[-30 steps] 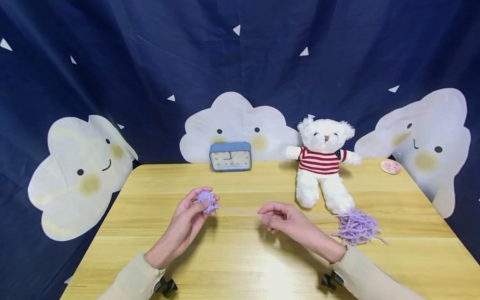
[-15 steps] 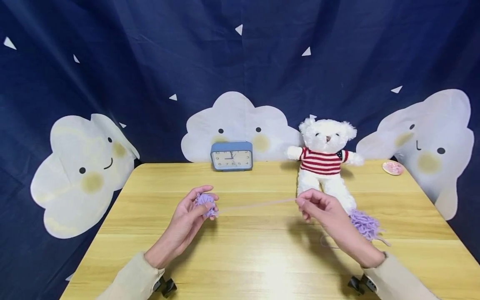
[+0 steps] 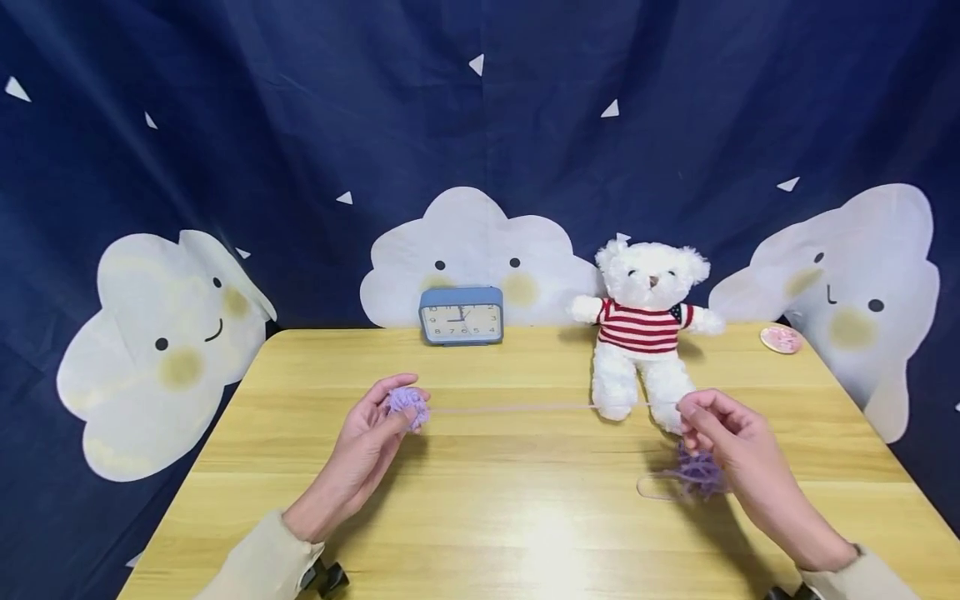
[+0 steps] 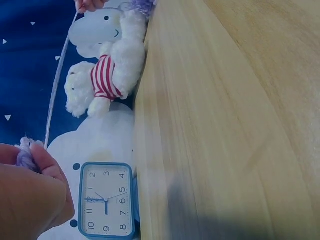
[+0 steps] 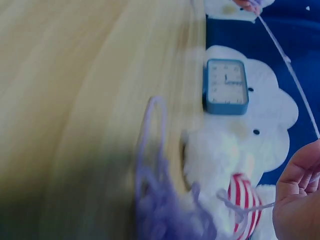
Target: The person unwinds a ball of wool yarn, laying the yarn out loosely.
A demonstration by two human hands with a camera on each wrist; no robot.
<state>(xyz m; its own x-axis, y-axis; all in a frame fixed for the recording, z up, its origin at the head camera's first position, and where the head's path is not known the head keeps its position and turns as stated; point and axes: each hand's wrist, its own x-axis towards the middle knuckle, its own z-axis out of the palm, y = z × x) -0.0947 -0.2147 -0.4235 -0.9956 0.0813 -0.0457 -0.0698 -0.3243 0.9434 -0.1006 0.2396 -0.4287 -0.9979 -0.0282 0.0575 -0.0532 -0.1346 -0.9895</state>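
Yarn ball [image 3: 406, 407], one, small and lilac, gripped in left hand [image 3: 366, 442], partly behind the thumb. One straight strand [image 3: 517, 409] from there to right hand [image 3: 738, 442], pinched between fingers, crossing before the legs of one white bear [image 3: 639, 327]. One loose heap [image 3: 696, 472] on table [image 3: 465, 517], partly blocked by right hand, blurred and cut off in right-wrist view. Farther back, one blue clock [image 3: 461, 317], one pink disc [image 3: 781, 339], too small for detail.
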